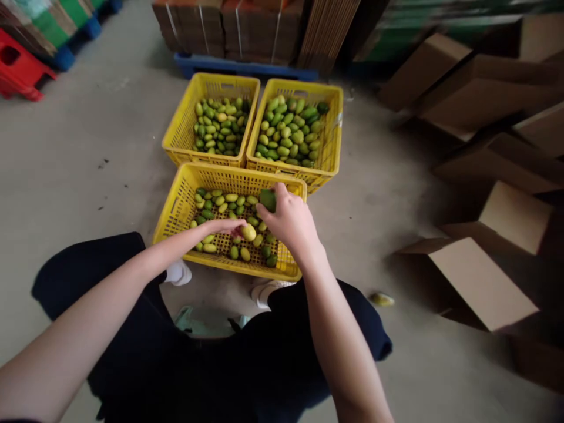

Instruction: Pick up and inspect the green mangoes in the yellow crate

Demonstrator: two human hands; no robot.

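Observation:
My left hand (230, 227) is closed around a yellow oval fruit (248, 232) above the near yellow crate (170, 220). Over the right part of the same crate, my right hand (288, 220) pinches a flat, dark green pad (267, 200); its exact kind is unclear. Loose green and yellow fruits (210, 248) lie spread on the crate's slotted floor below both hands. My right wrist and hand cover some of them.
Beyond stand two more yellow crates, left (176, 132) and right (337, 126), with many green fruits. Cardboard boxes (482, 282) lie at right, a single fruit (381, 299) on the floor. Bundled cardboard (264, 35) sits on a blue pallet (189, 63); a red stool (22, 64) is far left.

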